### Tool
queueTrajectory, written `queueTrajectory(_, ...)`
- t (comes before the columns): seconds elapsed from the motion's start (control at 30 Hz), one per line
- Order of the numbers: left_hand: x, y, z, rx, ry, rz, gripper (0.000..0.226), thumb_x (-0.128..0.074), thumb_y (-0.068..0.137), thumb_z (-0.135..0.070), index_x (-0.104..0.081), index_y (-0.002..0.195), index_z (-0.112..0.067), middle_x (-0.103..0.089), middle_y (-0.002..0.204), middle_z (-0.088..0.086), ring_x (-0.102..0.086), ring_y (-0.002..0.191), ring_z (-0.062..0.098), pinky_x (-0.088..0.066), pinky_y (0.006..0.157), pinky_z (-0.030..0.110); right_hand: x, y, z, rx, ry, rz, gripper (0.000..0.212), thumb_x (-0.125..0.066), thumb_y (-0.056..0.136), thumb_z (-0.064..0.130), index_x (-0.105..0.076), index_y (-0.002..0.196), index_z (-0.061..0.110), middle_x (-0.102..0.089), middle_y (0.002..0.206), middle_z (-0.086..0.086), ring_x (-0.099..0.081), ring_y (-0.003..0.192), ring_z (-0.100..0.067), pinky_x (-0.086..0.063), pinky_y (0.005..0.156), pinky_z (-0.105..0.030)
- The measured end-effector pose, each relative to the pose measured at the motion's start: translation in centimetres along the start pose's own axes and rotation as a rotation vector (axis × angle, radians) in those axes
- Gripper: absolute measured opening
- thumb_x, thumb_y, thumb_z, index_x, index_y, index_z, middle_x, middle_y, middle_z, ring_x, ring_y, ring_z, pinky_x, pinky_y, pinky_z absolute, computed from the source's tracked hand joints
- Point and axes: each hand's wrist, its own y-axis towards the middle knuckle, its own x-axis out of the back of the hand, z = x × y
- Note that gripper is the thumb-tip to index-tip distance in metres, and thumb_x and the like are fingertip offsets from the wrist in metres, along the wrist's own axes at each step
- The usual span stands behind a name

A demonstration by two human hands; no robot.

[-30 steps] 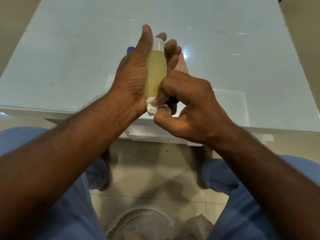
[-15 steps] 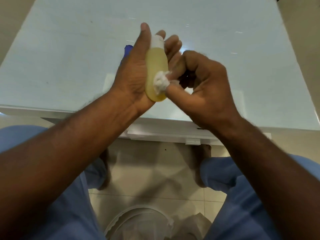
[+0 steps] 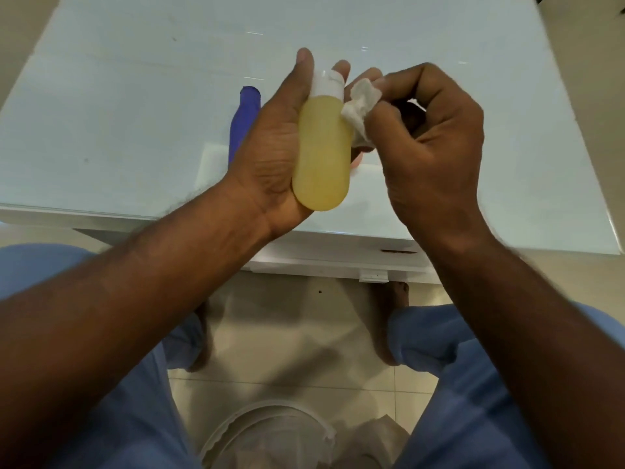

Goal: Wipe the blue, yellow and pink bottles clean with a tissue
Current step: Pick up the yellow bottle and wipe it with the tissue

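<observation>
White tissue (image 3: 360,111), pinched in the curled right hand (image 3: 429,147), has climbed from the bottom of the yellow bottle (image 3: 321,154) to its shoulder beside the white cap (image 3: 327,84). The left hand (image 3: 270,154) still grips that bottle above the glass table (image 3: 135,96). This one looks nearly wiped. The blue bottle (image 3: 244,123) lies behind on the table; only a pink sliver shows, the pink bottle (image 3: 355,164).

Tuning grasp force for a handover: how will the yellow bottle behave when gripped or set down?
The yellow bottle looks mostly full of liquid, so probably heavyish for its size. Its smooth, rounded body, cradled lengthwise in the left hand, could be slippery. The rounded bottom suggests it may tip upright or roll if laid on the glass table.
</observation>
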Motion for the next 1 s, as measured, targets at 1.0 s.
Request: queueTrajectory(1.0,0.7,0.8,-0.5,-0.030,0.050,-0.060,0.046,-0.028,0.109,-0.049,-0.061,0.115,-0.018,-0.080,0.097,0.004,-0.074,0.097,0.018,-0.059,0.093,0.037,-0.6,-0.6,0.0,-0.245,0.265,0.033,0.017,-0.067,0.095,-0.004,-0.077,0.090,0.009,-0.079,0.097,-0.017,-0.076,0.095,-0.044,-0.064,0.089,-0.063)
